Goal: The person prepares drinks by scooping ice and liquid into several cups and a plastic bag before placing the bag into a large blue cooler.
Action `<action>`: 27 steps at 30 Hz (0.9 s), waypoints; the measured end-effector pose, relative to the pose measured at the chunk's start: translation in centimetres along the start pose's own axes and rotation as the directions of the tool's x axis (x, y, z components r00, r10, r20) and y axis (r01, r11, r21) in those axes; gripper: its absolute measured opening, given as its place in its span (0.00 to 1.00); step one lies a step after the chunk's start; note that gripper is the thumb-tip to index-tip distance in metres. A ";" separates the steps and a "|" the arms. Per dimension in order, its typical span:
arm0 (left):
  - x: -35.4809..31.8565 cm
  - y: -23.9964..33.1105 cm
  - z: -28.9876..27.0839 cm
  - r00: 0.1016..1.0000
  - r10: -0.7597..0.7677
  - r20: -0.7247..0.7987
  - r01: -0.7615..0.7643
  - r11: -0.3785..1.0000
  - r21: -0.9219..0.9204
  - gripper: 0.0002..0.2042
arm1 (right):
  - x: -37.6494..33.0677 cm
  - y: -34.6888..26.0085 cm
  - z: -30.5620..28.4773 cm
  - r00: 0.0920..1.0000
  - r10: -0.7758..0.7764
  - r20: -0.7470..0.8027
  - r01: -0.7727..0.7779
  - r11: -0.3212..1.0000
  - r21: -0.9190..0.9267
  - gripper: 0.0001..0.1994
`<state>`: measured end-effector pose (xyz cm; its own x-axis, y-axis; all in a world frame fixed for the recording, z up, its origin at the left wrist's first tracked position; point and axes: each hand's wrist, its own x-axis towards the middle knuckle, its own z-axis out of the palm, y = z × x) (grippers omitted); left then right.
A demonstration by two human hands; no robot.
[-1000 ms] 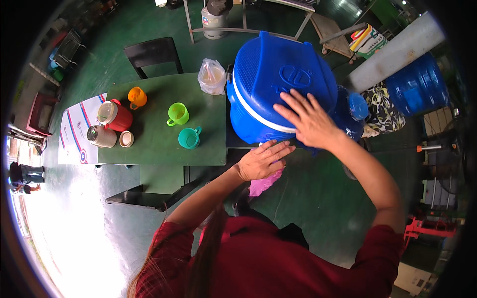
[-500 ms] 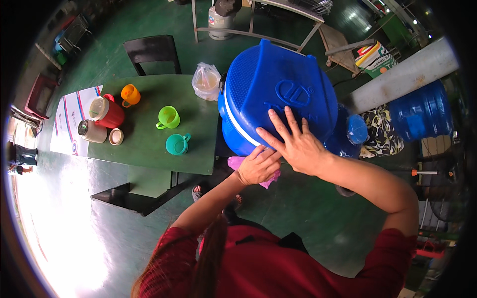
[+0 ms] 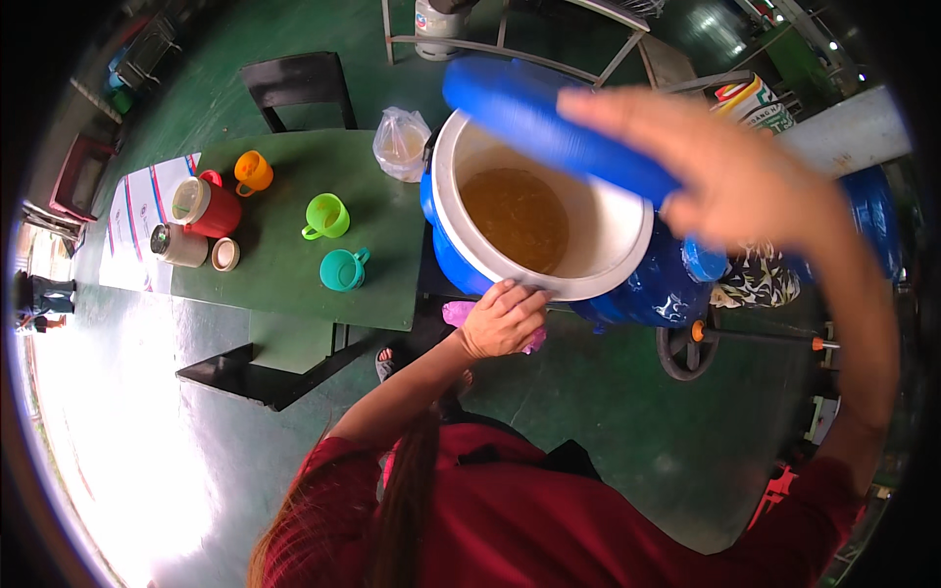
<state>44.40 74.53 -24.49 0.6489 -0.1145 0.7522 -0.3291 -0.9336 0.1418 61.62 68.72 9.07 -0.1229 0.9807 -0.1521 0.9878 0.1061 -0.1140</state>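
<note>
Cooler (image 3: 470,265) stands right of table (image 3: 284,284), touching its edge. Liquid (image 3: 515,216) inside cooler. Lid (image 3: 549,132) held tilted above the cooler's far rim by right hand (image 3: 735,181). Left hand (image 3: 502,319) on near rim. On table: three cups (image 3: 328,216), jug (image 3: 201,206) at left, bag (image 3: 400,145) beside cooler. Chair (image 3: 299,88) behind table.

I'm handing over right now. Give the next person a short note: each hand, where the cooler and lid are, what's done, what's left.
Right hand: gripping the blue lid, lifted and tilted above the cooler.
Left hand: resting on the near rim of the blue cooler, steadying it; a pink cloth lies just beneath it.
Cooler stands open at the green table edge, brown liquid inside, well below the rim.
Done: lid off.
Left: lid not yet set down; the cups on the table look empty.
</note>
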 end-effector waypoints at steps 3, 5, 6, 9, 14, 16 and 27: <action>0.9 -0.3 -1.7 1.000 0.015 0.027 -0.015 1.000 -0.007 0.11 | 1.7 1.6 -7.3 0.934 0.292 0.208 -0.353 0.847 0.397 0.33; 1.7 0.7 -1.6 0.999 0.004 0.050 0.002 0.994 -0.106 0.11 | 0.7 2.5 -10.2 0.836 0.517 0.185 -0.549 0.782 0.294 0.30; 2.0 1.0 -1.8 0.997 -0.008 0.071 0.018 0.990 -0.139 0.11 | -0.3 4.8 -10.4 0.856 0.516 0.022 -0.495 0.807 0.322 0.27; 1.7 1.6 -3.4 0.985 -0.054 0.162 0.085 0.979 -0.186 0.12 | -0.3 14.4 -9.8 0.784 0.566 -0.253 -0.523 0.823 0.222 0.22; 2.9 3.4 -6.4 0.956 -0.058 0.289 0.157 0.929 -0.335 0.17 | 0.9 27.2 -4.4 0.460 0.459 -0.760 -0.742 0.669 -0.045 0.28; 3.6 4.0 -7.5 0.921 -0.151 0.360 0.287 0.887 -0.363 0.14 | 1.4 25.1 -3.2 0.396 0.567 -0.722 -0.716 0.683 0.144 0.30; 10.9 9.1 -10.4 0.730 -0.248 0.637 0.647 0.551 -0.527 0.07 | -17.1 -9.3 13.2 0.705 0.605 0.370 -0.707 0.554 0.439 0.17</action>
<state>41.35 68.36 -8.30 0.9922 -0.0678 0.1043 -0.1230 -0.4101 0.9037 53.28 48.76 -0.22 0.4759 0.6947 -0.5394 0.5925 -0.7065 -0.3871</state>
